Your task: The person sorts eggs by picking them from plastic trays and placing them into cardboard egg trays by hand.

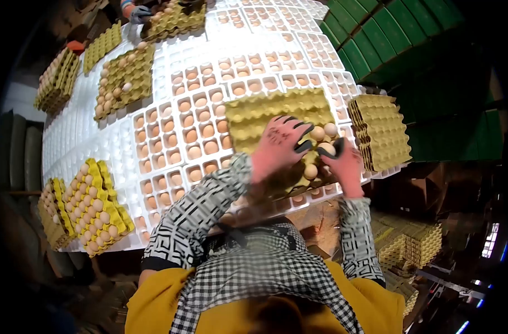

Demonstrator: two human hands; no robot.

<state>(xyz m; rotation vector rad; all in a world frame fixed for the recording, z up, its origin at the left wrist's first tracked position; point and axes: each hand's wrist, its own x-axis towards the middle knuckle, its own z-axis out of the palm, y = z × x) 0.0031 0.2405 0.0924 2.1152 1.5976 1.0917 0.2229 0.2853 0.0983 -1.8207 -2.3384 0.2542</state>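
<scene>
My left hand [280, 146], in a pink glove with dark fingertips, is over a yellow-brown pulp egg tray [265, 111]. Its fingers are curved and apart, with the tips beside an egg [317, 133]; what lies under the palm is hidden. My right hand [347, 166], gloved alike, has its thumb and fingers closed around a pale egg [327, 149] above the tray's right part. Another egg [330, 130] sits just beyond it, and one more egg [310, 171] lies nearer to me. Below the pulp tray are white trays [177, 123] with brown eggs in square cells.
Stacked pulp trays [379, 132] stand at the right edge, near green boxes [387, 39]. Trays filled with eggs [89, 206] are at the left front. Farther off are a partly filled pulp tray [126, 78] and another person's gloved hand [139, 14] beside a tray.
</scene>
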